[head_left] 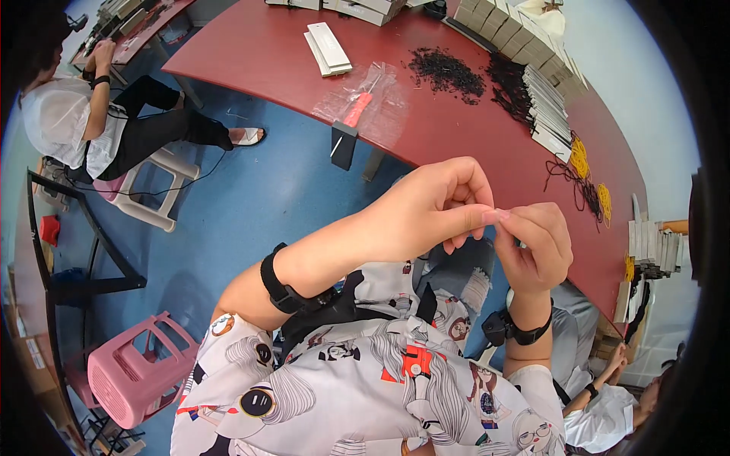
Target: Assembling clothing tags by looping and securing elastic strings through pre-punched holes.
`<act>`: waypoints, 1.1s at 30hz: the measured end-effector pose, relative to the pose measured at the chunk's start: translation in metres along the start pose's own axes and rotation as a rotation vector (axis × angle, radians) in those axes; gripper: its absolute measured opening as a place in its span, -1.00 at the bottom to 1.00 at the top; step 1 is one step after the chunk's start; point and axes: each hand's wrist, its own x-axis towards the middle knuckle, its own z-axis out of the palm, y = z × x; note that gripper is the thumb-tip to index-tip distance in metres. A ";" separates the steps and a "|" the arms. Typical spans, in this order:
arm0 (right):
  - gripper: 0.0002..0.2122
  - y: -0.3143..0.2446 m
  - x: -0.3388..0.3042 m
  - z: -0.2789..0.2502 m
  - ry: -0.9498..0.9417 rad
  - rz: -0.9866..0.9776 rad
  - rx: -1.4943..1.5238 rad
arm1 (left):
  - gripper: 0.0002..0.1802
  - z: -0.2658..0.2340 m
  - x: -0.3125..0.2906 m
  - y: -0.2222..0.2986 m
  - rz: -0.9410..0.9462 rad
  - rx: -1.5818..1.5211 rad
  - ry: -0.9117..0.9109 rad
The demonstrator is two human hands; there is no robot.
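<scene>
In front of my body, over the near edge of the red table (251, 45), my two hands meet at the fingertips. The thumb and forefinger of my left hand (449, 205) are pressed together, the other fingers curled. My right hand (537, 245) pinches at the same spot, its fingers bent. Whatever lies between the fingertips is too small or hidden to make out. Beyond the hands on the table are a pile of small black pieces (449, 74) and a tool with an orange-red handle (357, 110) on a clear plastic bag (391, 95).
Two slim white boxes (328, 49) lie farther back. Along the table's right stand a row of narrow white boxes (549, 121), yellow cord bundles (579, 158) and black cords (587, 196). A pink stool (125, 372) stands lower left. Seated people (72, 114) work at left and lower right.
</scene>
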 end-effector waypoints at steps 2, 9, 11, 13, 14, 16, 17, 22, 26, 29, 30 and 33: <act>-0.77 -0.003 0.002 0.000 0.002 0.054 0.073 | -0.87 -0.002 -0.001 0.003 0.023 -0.061 -0.051; -0.87 -0.003 0.004 0.007 -0.083 0.335 0.531 | -0.82 -0.008 -0.002 0.005 -0.091 -0.204 -0.080; -0.91 -0.005 0.003 0.008 -0.107 0.427 0.625 | -0.83 -0.009 -0.002 0.004 -0.104 -0.262 -0.094; -0.92 -0.007 0.000 0.012 -0.087 0.485 0.661 | -0.86 -0.007 -0.002 0.003 -0.102 -0.296 -0.055; -0.93 -0.008 -0.001 0.013 -0.071 0.570 0.747 | -0.86 -0.006 -0.002 0.002 -0.109 -0.297 -0.073; -0.94 -0.008 -0.003 0.015 -0.040 0.663 0.823 | -0.88 -0.003 -0.005 -0.001 -0.012 -0.178 0.091; -0.94 -0.008 -0.004 0.015 -0.022 0.695 0.846 | -0.91 0.002 -0.007 0.003 -0.019 -0.129 0.180; -0.93 -0.005 -0.005 0.015 0.024 0.724 0.813 | -0.89 0.008 -0.008 -0.003 0.277 0.408 0.334; -0.92 0.003 -0.004 0.009 -0.031 0.650 0.667 | -0.87 0.015 -0.004 0.005 0.284 0.785 0.410; -0.92 0.010 -0.004 0.007 -0.057 0.664 0.704 | -0.83 0.017 0.002 0.007 0.380 0.958 0.389; -0.93 0.012 -0.004 0.006 -0.083 0.656 0.699 | -0.81 0.017 0.004 0.007 0.422 1.028 0.376; -0.93 0.017 -0.003 0.003 -0.117 0.648 0.693 | -0.78 0.019 0.011 0.005 0.486 1.083 0.378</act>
